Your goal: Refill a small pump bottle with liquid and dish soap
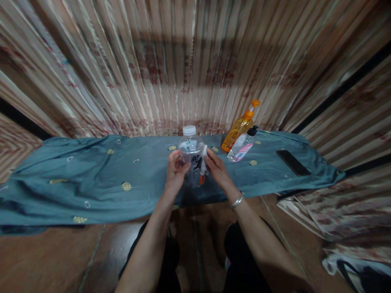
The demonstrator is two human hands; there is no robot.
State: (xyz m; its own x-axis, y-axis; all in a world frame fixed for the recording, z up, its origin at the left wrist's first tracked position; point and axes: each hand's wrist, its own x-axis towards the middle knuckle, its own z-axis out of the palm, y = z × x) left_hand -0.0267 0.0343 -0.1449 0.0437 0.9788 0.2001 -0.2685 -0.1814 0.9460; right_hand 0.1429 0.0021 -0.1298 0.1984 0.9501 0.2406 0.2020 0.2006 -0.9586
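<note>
A clear plastic bottle [191, 152] with a white cap stands upright above the blue-grey cloth [91, 179]. My left hand [176, 169] grips its left side. My right hand [215, 166] is on its right side, fingers pinching the loose white-and-orange label [203, 167] that is coming away from the bottle. A silver bracelet [237, 200] sits on my right wrist.
Behind the bottle to the right stand an orange pump bottle [240, 127] and a clear pump bottle with a pink label [242, 146]. A black phone [293, 162] lies at the cloth's right end. Striped curtains hang behind. A bag [357, 268] lies on the floor, lower right.
</note>
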